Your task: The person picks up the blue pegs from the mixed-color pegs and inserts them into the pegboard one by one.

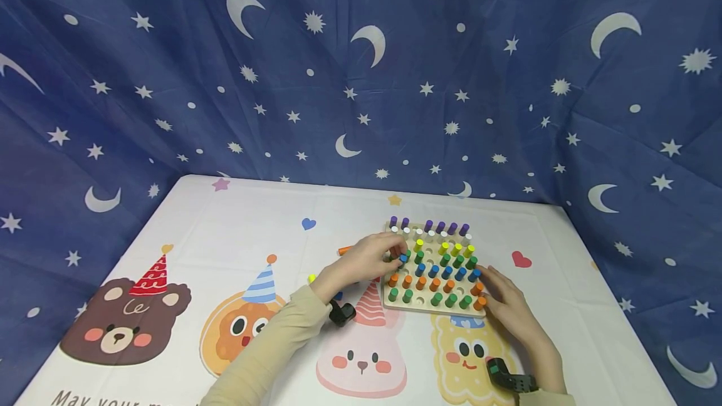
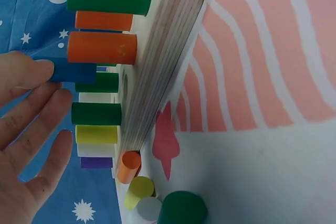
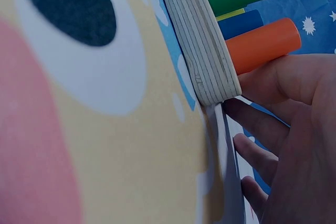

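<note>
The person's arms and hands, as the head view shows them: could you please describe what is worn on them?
Both hands are bare: the left hand and right hand wear no gloves or visible rings. The left arm wears a long beige sleeve reaching the wrist. Each wrist carries a small black camera unit; the right wrist's black unit has a green marking, the left wrist's black unit looks plain.

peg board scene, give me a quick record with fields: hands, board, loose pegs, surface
left hand: the left hand pinches a blue peg at the left side of the board
right hand: the right hand rests its fingers against the board's near right corner, beside an orange peg
board: wooden peg board lying flat, with rows of purple, white, yellow, green, blue and orange pegs; a few holes empty
loose pegs: orange, yellow, grey and green loose pegs on the cloth left of the board
surface: tablecloth printed with cartoon animals
</note>
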`<state>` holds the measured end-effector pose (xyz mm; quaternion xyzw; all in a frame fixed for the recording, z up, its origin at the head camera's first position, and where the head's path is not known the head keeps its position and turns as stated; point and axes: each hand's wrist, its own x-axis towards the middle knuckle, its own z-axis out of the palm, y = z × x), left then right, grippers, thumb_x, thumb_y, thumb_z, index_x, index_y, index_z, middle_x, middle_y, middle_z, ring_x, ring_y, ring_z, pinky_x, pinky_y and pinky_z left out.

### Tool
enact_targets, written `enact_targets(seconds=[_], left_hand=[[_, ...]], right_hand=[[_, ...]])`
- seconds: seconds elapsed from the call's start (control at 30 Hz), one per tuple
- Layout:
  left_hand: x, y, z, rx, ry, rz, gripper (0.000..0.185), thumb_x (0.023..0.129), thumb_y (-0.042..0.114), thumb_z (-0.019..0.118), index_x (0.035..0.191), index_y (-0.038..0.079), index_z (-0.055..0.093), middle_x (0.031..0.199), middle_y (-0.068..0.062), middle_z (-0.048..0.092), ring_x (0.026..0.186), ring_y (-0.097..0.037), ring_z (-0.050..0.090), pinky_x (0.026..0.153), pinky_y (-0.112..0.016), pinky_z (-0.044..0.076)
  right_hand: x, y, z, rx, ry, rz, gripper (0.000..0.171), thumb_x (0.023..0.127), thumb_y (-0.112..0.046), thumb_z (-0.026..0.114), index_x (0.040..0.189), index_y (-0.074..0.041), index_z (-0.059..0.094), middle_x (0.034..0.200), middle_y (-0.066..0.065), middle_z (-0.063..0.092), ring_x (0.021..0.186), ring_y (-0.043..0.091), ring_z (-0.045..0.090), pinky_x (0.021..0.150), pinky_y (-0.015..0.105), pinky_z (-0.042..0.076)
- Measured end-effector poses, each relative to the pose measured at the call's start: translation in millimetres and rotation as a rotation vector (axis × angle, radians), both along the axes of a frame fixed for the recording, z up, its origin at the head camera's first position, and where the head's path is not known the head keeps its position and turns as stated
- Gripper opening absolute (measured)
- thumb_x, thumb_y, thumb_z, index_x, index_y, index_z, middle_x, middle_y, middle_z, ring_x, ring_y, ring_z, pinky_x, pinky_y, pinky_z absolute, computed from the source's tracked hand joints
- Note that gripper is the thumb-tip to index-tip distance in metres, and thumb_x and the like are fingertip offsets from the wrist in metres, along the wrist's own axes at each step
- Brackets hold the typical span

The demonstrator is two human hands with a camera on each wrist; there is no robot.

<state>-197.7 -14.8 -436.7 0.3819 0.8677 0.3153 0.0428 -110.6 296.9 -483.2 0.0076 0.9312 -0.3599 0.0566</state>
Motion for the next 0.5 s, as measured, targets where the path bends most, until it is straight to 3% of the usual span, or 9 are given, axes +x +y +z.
enact_targets(seconds=[0.23,0.5], left_hand=[[-1.7,5.5,-3.1,-0.014,-0.015,-0.007,0.017,0.088,0.013,0.065,0.104,0.017,0.062,0.098,0.006,0.064,0.092,-0.007,0.059,0.085,-0.024,0.049],[-2.7,9.6,-7.9,-0.026,0.04,-0.027,0.014,0.088,0.014,0.066,0.103,0.014,0.064,0.098,0.005,0.064,0.091,-0.008,0.057,0.082,-0.024,0.049]], right_hand=[[0.9,0.1,1.0,0.003,-0.001,0.002,0.056,0.093,-0.012,0.053,0.146,-0.01,0.038,0.155,0.027,0.022,0.142,0.051,0.017,0.106,0.074,0.016],[0.9,0.1,0.8,0.005,-0.008,-0.002,0.056,0.093,-0.012,0.053,0.147,-0.01,0.037,0.156,0.027,0.021,0.142,0.051,0.016,0.106,0.074,0.016]])
